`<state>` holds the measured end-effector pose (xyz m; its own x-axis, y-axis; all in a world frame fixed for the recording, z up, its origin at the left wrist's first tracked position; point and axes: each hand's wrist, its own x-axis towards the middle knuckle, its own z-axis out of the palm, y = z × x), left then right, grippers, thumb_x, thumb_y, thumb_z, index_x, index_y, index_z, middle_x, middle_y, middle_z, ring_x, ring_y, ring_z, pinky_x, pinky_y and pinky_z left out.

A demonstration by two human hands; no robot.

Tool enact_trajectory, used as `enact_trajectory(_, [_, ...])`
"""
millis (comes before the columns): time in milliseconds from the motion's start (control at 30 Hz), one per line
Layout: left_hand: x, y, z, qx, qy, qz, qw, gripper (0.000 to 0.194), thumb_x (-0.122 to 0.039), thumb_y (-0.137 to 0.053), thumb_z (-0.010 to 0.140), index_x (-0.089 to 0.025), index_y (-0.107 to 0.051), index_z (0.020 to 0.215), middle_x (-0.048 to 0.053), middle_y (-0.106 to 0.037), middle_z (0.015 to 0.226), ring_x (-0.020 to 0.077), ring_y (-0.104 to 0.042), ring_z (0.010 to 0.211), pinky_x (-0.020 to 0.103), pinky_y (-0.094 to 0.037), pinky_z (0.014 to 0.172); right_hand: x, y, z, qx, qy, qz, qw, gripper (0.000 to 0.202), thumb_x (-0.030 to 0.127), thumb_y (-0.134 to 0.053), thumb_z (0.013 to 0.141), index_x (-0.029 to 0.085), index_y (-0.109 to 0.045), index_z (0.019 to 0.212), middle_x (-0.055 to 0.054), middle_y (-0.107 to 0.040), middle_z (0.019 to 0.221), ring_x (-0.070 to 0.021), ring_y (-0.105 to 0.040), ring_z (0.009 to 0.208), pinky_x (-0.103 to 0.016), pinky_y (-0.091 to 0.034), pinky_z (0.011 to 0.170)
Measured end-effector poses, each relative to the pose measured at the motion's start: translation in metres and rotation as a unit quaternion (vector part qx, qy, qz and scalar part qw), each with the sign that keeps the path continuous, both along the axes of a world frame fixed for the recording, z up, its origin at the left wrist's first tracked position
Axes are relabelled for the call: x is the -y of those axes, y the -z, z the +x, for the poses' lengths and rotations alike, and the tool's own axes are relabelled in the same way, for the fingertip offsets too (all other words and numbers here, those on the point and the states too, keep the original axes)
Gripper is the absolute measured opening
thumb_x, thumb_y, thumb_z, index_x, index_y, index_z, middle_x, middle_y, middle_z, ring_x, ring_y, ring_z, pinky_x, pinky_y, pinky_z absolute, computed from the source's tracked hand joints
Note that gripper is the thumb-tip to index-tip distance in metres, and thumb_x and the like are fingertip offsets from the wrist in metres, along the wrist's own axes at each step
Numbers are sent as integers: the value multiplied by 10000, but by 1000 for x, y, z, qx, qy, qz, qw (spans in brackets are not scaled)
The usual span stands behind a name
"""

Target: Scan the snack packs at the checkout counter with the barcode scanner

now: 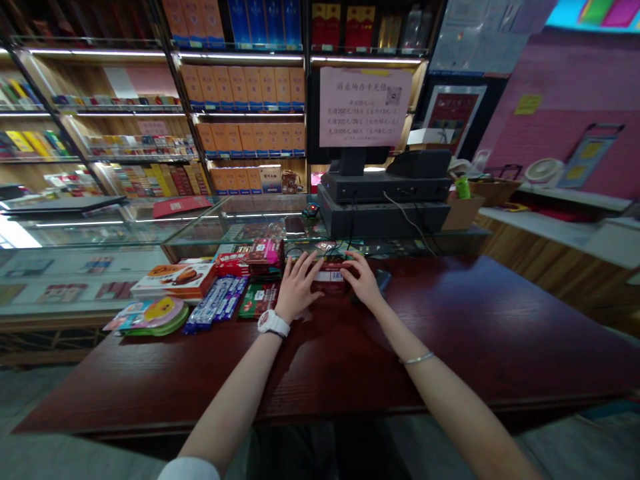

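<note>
My left hand [299, 283], with a white watch on the wrist, has its fingers spread. It lies between a stack of small chocolate boxes [264, 253] and a dark red box [330, 275] with a white barcode label. At that box's right end, my right hand [364, 281] has its fingers bent against the edge; its grip is partly hidden. Left of my left hand are a green-and-brown packet [259, 300], blue wrapped bars [217, 303], an orange-and-white box [175, 279] and a colourful flat packet [150, 315].
The dark red wooden table [450, 333] meets a glass display counter [200, 230]. A till with a monitor [363, 110] stands behind my hands. A dark object [383, 279] lies beside my right hand. Shelves of boxes [245, 87] line the back.
</note>
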<state>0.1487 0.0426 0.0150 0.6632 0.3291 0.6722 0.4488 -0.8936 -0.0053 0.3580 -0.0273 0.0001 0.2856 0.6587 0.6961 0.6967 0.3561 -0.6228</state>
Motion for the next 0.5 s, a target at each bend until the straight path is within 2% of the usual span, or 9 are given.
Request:
enact_trajectory(133, [4,3,4,-15,2,-3,1000,893,-237,-736,738,-243,-297,1516,108,-385,1543,308,-281,1462,547,-123,1220,-1,1,3,-18,6,-7,1000,283,478,-572,881,218,-680,911,-124,-608,1287,-276,-552,1230,-477,-409,1073])
enact_trajectory(367, [7,5,7,-8,-14,-4,1000,841,-146,-619,750,-217,-289,1520,112,-493,1440,288,-353,1426,522,-92,1231,-2,1,4,-11,20,-8,1000,301,493,-567,881,219,-684,921,-129,-601,1272,-278,-544,1234,-490,-392,1093])
enact_trajectory(433, [6,5,6,-6,-7,-6,1000,836,-147,-614,746,-213,-296,1516,111,-496,1437,288,-355,1425,519,-80,1233,0,-1,4,14,34,-5,999,321,484,-568,882,223,-669,1040,-134,-569,1311,-275,-518,1268,-489,-379,1108])
enact_trajectory(500, [4,4,5,0,-4,-12,1000,835,-158,-616,743,-205,-299,1514,112,-492,1443,287,-349,1429,515,-70,1234,4,-3,2,67,40,-8,997,457,464,-610,859,228,-582,1250,-144,-483,1419,-280,-444,1347,-497,-352,1130])
